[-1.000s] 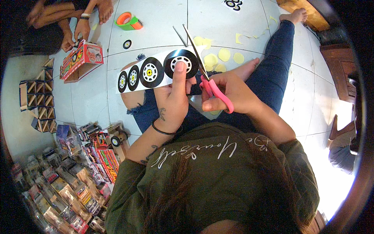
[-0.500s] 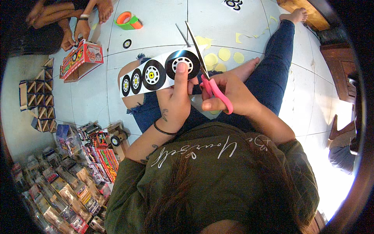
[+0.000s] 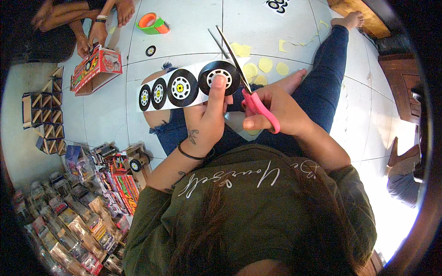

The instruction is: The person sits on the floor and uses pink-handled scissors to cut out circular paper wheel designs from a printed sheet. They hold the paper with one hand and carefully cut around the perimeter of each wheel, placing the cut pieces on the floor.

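Pinched in my left hand (image 3: 209, 108) is a white sticker strip (image 3: 199, 106) printed with several black wheels; my thumb presses on the largest wheel, at the strip's right end. My right hand (image 3: 278, 110) grips pink-handled scissors (image 3: 263, 109), with thumb and fingers in the loops. The scissor blades point up and away, slightly parted, and lie along the right edge of that largest wheel. Whether paper sits between the blades near the pivot is hard to see. Yellow paper discs (image 3: 265, 65) lie on the floor just beyond the scissors.
Ahead on the tiles are a green and orange tape roll (image 3: 153, 24), a loose wheel sticker (image 3: 150, 50) and another wheel sheet (image 3: 277, 5). At upper left another person's hands (image 3: 95, 39) hold a red toy truck body (image 3: 97, 73). Packaged toys (image 3: 76, 221) crowd the lower left.
Scissors and right hand have shifted slightly right, along with the strip's right end. The strip's left end has dipped a little. The other person's hand has moved at the red truck body.
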`<action>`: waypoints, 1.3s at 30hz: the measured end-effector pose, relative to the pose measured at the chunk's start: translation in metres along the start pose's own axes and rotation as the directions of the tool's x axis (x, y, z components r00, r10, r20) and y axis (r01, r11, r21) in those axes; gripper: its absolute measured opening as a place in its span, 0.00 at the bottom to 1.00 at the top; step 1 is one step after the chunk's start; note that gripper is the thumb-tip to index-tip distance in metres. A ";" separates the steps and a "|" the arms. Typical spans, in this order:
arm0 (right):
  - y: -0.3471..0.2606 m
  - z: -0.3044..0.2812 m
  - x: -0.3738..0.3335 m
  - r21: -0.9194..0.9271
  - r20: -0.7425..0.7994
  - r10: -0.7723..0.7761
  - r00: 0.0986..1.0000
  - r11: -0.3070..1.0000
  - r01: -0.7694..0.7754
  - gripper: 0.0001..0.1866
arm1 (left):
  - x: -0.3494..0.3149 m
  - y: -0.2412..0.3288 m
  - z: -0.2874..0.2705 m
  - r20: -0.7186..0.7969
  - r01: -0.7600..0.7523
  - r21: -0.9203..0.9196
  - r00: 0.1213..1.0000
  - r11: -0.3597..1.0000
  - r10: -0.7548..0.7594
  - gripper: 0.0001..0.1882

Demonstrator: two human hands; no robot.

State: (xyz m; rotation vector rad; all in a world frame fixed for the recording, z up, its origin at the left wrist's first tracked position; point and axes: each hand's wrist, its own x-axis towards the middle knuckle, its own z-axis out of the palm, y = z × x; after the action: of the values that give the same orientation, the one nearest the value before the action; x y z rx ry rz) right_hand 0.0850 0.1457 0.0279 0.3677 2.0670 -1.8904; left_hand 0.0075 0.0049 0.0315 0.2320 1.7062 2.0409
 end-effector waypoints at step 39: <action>-0.009 -0.025 -0.004 -0.115 0.116 -0.059 0.991 0.991 0.072 0.25 | 0.014 0.022 -0.024 0.322 -0.041 0.311 0.945 0.949 -0.065 0.15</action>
State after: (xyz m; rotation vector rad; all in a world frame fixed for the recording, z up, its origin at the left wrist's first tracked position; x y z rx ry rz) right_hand 0.0837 0.1703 0.0394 0.1623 2.1278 -1.7693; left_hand -0.0199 -0.0131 0.0452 0.6275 1.7972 1.5994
